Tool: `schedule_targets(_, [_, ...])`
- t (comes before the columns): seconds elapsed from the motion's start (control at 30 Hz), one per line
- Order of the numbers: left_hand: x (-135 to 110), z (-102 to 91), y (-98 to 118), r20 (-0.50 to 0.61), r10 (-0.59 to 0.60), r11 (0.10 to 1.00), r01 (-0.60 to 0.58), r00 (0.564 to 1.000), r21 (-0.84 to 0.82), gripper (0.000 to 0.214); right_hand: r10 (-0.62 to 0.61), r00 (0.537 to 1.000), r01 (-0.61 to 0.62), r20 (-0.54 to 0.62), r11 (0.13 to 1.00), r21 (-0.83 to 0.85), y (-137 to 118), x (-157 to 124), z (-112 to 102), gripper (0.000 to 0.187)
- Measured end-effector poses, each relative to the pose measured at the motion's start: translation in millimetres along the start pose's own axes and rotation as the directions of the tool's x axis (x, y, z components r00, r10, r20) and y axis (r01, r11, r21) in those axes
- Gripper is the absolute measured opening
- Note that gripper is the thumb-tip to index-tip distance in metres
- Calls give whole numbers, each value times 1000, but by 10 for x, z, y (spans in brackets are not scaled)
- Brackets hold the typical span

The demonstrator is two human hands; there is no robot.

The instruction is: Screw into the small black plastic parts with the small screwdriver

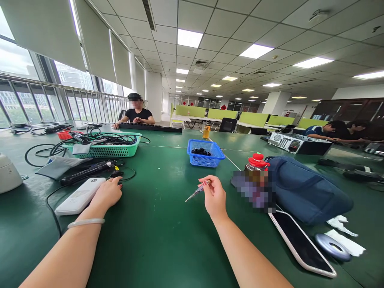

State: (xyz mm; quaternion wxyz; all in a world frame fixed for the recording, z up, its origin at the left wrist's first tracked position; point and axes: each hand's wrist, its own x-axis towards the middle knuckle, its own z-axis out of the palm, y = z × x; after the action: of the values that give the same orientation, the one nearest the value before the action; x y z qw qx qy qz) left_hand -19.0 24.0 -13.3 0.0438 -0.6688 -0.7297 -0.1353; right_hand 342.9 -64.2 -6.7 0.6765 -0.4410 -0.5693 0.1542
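Observation:
A slim screwdriver (194, 194) with a see-through handle is pinched in my right hand (214, 197), its metal tip pointing down and left over the green table (156, 224). On the left, my left hand (108, 193) reaches along a white power bank (81, 197), its fingers curled down at a small black part with a yellow bit (116, 173). What lies under those fingertips is mostly hidden. Beyond both hands stands a blue plastic basket (207, 161) holding several small black pieces (201, 151).
A green basket (120, 151) of cables and a black rod-shaped device (87, 173) lie left. At right are a red-lidded jar (257, 161), a dark blue bag (309, 188), a phone (303, 240) and a computer case (300, 143). A person (138, 114) sits across the table.

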Motion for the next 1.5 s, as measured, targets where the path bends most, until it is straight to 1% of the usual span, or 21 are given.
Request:
schedule_targets(0.2, [-26,-9,-20,10,18,999,-18,1000,-26,56,-1,1000,1,0,1000,-4,10,1,-4,14])
schedule_targets(0.4, [-40,30,-90,-22,36,988,-39,999,-153,68,-4,1000,4,5,1000,4,27,-1,3,14])
schedule_targets(0.6, [-48,-10,-68,-37,7,983,-14,999,-184,72,8,1000,-8,8,1000,5,23,5,1,14])
schedule_targets(0.77, [-86,-81,-17,-49,-52,988,44,997,-150,71,1,1000,-1,5,1000,-3,7,5,0,14])
schedule_targets(0.9, [-101,-77,-11,-97,-85,993,76,992,-95,74,-2,1000,2,7,1000,-2,21,0,1,14])
schedule_targets(1.03, [-107,-64,23,-116,-92,996,92,989,1,74,4,1000,-4,14,1000,1,47,-5,2,14])
schedule_targets(1.17, [-113,-72,70,-113,-83,994,90,990,60,71,0,1000,1,10,1000,-2,46,-9,6,14])
schedule_targets(1.33, [-121,-90,79,-64,-64,993,70,996,95,65,1,1000,-1,11,1000,-5,27,-7,6,14])
schedule_targets(1.5, [-103,-44,44,-105,-1,990,16,995,139,62,10,1000,-10,15,1000,-11,27,-7,12,14])
